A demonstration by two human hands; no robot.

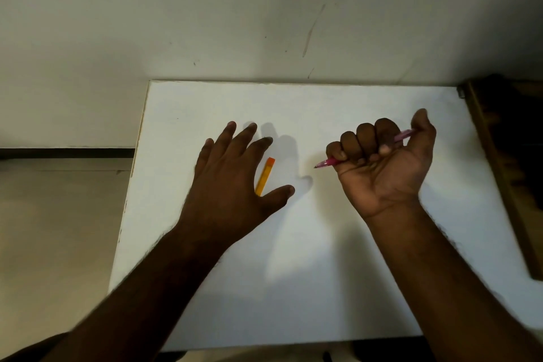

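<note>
From the head view, your right hand [385, 161] is curled in a fist round a pink pen [326, 162], palm up, tip poking out toward your left hand [232, 173]. That hand hangs with fingers spread, holding nothing, over an orange pen cap [265, 175] lying between its forefinger and thumb on the white table [323, 258].

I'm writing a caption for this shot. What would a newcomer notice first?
First the right hand, right of the middle, a fist gripping a pink pen whose tip points left. Next the left hand, fingers spread, over a short orange stick that lies on the white table. The hand hides the stick's near end.
</note>
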